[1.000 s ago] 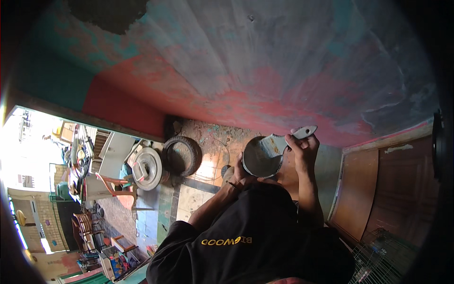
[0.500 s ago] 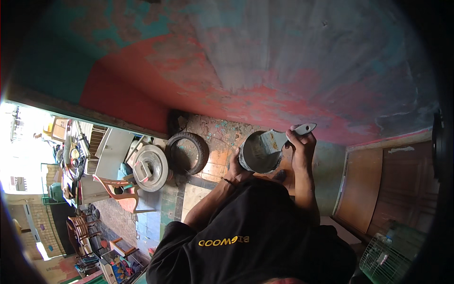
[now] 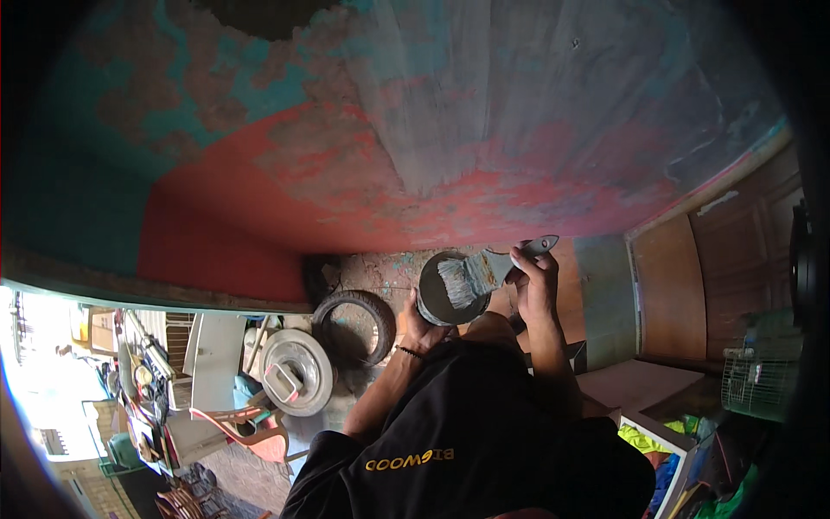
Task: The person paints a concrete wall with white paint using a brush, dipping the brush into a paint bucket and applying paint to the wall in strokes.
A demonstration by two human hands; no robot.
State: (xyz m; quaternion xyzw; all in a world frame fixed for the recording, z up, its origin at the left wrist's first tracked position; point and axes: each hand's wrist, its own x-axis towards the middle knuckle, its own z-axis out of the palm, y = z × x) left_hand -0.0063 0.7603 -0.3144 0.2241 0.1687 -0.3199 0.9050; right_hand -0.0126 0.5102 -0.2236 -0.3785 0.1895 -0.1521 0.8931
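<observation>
My left hand is wrapped round the left side of a round paint pot, whose inside looks grey. In my right hand is a wide paintbrush, gripped by its grey handle. The pale, paint-coated bristles hang over the pot's mouth, tilted down to the left. Whether their tips touch the paint I cannot tell. In front of both hands rises a wall with patchy red, teal and thin grey-white paint.
On the floor to the left lie a black tyre and a round grey lidded tub. A wooden chair stands nearer. To the right are a brown door, a wire cage and a crate of colourful cloth.
The brush has come further out of the pot, so its bristles now show above the rim. My view has tilted, showing more wall and the crate at right.
</observation>
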